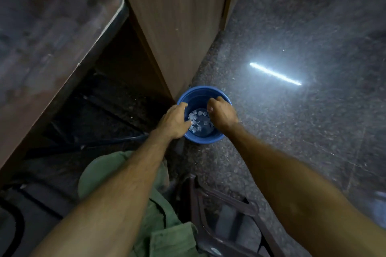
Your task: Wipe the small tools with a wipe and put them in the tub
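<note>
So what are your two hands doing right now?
Left hand: grips the blue tub's near rim.
Right hand: fingers curled over the tub; holding anything, cannot be told.

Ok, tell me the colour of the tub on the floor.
Blue; the tub shows in the head view.

The floor (292,127) is dark speckled stone, glossy enough to mirror a long tube light as a bright white streak (275,74). On it stands a round blue tub (205,140), set just at the corner of a tall wooden panel (177,27) that also rises from the floor. Small pale pieces (198,120) lie heaped in the tub's bottom; what they are is too blurred to tell. Near the lower edge a dark slatted frame (229,215) rests on the floor. At left a worn desk (52,37) stands over shadowed ground
</note>
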The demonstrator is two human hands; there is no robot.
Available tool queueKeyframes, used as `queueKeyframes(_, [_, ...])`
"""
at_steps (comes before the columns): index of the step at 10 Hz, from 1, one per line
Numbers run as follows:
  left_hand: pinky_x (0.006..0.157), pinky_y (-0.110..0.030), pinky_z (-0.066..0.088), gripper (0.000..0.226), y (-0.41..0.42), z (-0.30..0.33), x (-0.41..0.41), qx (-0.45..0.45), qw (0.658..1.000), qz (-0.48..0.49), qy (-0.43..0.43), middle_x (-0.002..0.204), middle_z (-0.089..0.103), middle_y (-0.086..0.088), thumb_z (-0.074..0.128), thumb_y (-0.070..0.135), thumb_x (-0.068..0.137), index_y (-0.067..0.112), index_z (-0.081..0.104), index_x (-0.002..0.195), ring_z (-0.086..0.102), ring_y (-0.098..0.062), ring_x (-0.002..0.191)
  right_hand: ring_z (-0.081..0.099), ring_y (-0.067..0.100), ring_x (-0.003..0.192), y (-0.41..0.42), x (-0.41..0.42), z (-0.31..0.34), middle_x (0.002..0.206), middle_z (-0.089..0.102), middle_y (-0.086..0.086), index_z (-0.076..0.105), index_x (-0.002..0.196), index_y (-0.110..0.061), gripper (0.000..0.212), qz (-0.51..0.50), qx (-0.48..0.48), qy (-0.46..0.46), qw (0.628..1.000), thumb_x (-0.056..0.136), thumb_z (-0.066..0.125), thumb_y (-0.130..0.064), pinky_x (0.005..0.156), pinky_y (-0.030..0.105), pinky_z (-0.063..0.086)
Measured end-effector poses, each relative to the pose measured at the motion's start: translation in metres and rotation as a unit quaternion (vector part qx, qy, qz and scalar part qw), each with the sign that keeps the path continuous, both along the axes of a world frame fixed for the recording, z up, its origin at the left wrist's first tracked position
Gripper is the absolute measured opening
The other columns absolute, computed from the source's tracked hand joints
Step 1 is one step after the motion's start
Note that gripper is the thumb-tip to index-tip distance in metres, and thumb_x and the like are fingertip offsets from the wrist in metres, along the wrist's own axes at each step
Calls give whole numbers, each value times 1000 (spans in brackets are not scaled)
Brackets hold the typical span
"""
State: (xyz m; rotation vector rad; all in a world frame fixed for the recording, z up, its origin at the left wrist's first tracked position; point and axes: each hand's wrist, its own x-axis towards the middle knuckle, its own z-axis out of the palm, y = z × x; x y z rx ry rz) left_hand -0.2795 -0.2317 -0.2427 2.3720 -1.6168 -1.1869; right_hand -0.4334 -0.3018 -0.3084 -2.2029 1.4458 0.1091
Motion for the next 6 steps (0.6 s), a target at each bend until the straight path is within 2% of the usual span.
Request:
queueKeyframes(2, [107, -37, 37, 63, -9, -23, -2, -2, 1000, -14, 14, 143, 42, -8, 65, 20, 88, 13, 35, 143, 42, -24, 131, 54, 28, 88, -8, 0, -29, 102, 51, 9, 54, 102, -13, 11, -4, 7, 15, 1000, 93, 48, -15, 71, 42, 47])
queueKeyframes(4, [103, -32, 37, 60, -11, -30, -5, -5, 999, -7, 34, 139, 45, -9, 65, 18, 87, 11, 38, 140, 45, -24, 128, 53, 28, 86, -12, 1, -44, 103, 52, 9, 55, 100, -13, 10, -6, 10, 17, 1000, 93, 49, -17, 66, 38, 43])
queueKeyframes(6, [103, -31, 36, 60, -8, -31, -4, -1, 999, -1, 52, 139, 45, -8, 65, 20, 88, 13, 38, 140, 45, -23, 128, 55, 28, 88, -12, 1, -54, 106, 51, 8, 58, 103, -13, 13, -26, 17, -10, 999, 92, 53, -18, 70, 39, 48])
